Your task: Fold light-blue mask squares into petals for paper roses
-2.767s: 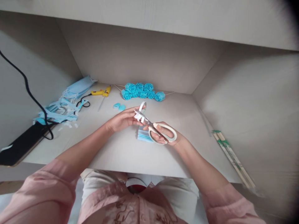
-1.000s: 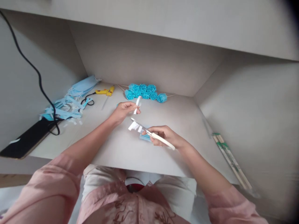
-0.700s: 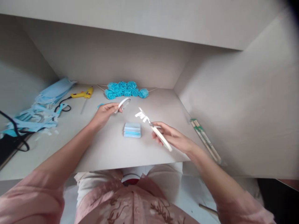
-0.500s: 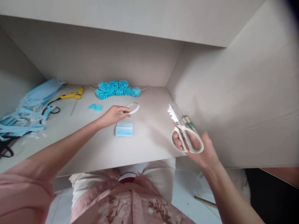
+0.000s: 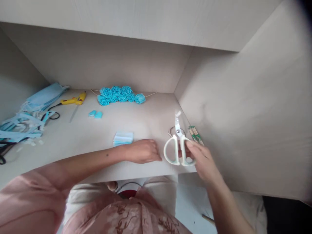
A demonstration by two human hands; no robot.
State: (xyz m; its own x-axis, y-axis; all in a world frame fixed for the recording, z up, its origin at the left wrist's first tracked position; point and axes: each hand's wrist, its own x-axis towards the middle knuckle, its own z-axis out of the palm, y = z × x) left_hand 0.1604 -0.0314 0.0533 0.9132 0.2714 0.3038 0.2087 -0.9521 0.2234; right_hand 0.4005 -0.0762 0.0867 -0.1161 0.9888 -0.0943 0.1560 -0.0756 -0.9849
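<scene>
My right hand (image 5: 202, 156) grips the scissors (image 5: 179, 143) by one of their white handles. The blades point away from me, and a small white piece shows by the tips. My left hand (image 5: 143, 151) is closed low over the table, left of the scissors, with its fingers curled down; whatever they hold, if anything, is hidden. Just behind that wrist lies a stack of folded blue-and-white face-mask pieces (image 5: 123, 136), partly covered by the arm. A thin ring (image 5: 171, 131) shows behind the scissors, partly hidden.
Blue rosettes (image 5: 117, 95) on sticks lie at the back. Two small blue pieces (image 5: 98, 114) sit nearer. A yellow glue gun (image 5: 75, 100), face masks (image 5: 45, 96) and cut strips (image 5: 20, 126) are at left. Green-and-tan packets (image 5: 195, 134) lie along the right wall (image 5: 239, 113).
My left hand has moved right and towards me; the white ring no longer shows in its fingers. The right hand has moved left and turned the scissors more upright.
</scene>
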